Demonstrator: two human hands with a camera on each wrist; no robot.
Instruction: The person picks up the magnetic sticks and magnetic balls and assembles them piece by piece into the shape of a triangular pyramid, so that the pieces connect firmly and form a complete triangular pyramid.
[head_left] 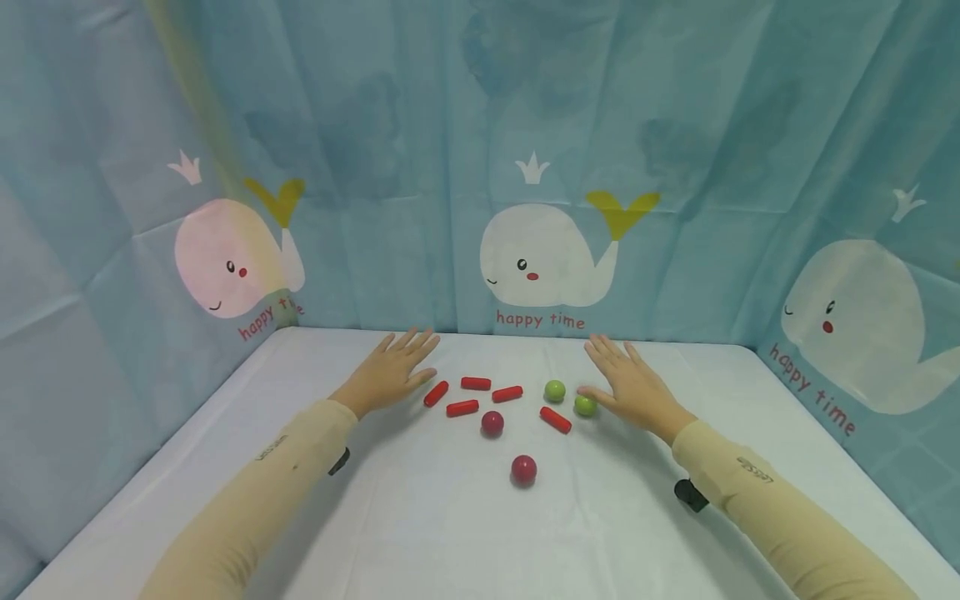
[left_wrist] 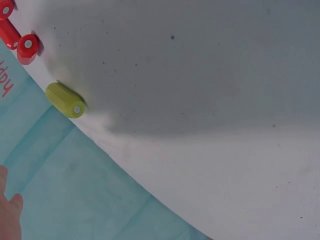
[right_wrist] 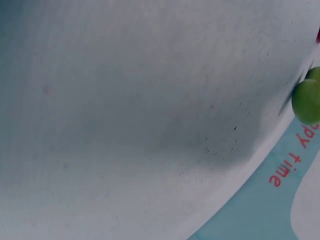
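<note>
In the head view my left hand (head_left: 388, 372) is held out with straight, spread fingers and holds nothing. Just right of its thumb lies a short red stick (head_left: 436, 393), with several similar ones nearby, such as a red stick (head_left: 462, 407). My right hand (head_left: 628, 382) is likewise spread and holds nothing. Its thumb overlaps a green ball (head_left: 586, 405); whether they touch I cannot tell. Beside that sit another green ball (head_left: 555, 391) and a red stick (head_left: 555, 419). A yellow-green stick (left_wrist: 65, 100) shows only in the left wrist view.
Two dark red balls lie between the arms: one red ball (head_left: 492, 423) near the sticks, another red ball (head_left: 523, 470) closer to me. All rest on a white tabletop (head_left: 450, 533). A blue curtain (head_left: 405, 167) with whale prints stands behind and at both sides.
</note>
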